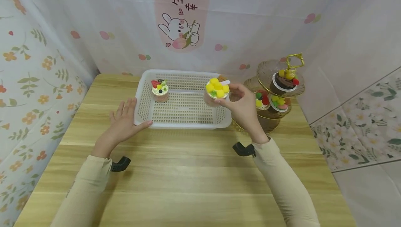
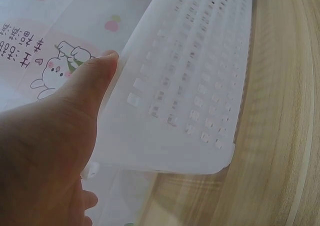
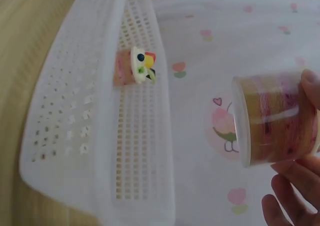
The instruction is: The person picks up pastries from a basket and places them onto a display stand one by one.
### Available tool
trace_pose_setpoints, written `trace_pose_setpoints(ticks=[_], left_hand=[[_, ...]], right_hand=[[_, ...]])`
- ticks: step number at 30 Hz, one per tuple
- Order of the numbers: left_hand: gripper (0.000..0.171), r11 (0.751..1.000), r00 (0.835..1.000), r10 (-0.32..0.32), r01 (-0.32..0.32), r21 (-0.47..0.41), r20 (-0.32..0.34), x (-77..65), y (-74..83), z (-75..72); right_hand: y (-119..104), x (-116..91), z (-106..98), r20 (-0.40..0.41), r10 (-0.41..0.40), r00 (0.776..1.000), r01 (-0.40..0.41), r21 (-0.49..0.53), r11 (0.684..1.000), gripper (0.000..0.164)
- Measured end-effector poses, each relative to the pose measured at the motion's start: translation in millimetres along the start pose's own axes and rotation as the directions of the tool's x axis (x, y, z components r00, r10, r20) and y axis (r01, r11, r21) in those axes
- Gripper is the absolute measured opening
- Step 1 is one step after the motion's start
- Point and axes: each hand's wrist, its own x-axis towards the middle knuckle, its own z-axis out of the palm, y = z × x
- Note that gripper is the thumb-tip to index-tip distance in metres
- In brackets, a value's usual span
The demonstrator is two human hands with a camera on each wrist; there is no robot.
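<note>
A white plastic basket with perforated walls stands on the wooden table. My left hand rests at its front left corner, fingers straight and spread, thumb on the rim. Inside the basket's left end sits a clear dessert cup topped with cream and fruit. My right hand holds a second dessert cup, topped with yellow fruit cubes, between thumb and fingers over the basket's right end. Pink and tan layers show through this held cup in the right wrist view, where it is clear of the basket.
A tiered dessert stand with gold rims is at the right, behind my right hand. On its top tier is a chocolate dessert cup; fruit-topped desserts sit lower. A printed curtain hangs behind the table.
</note>
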Motion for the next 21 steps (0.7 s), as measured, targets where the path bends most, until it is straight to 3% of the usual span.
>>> trace_pose_setpoints(ticks=[11, 21], left_hand=[[0.114, 1.0, 1.0, 0.001, -0.001, -0.014, 0.003, -2.3, 0.7, -1.8], [0.114, 1.0, 1.0, 0.005, -0.005, -0.024, 0.001, -1.6, -0.1, -0.1]], right_hand=[[26.0, -73.7, -48.8, -0.191, 0.105, 0.976, -0.12, -0.065, 0.991, 0.052], [68.8, -102.6, -58.5, -0.291, 0.196, 0.936, -0.233, -0.098, 0.968, 0.052]])
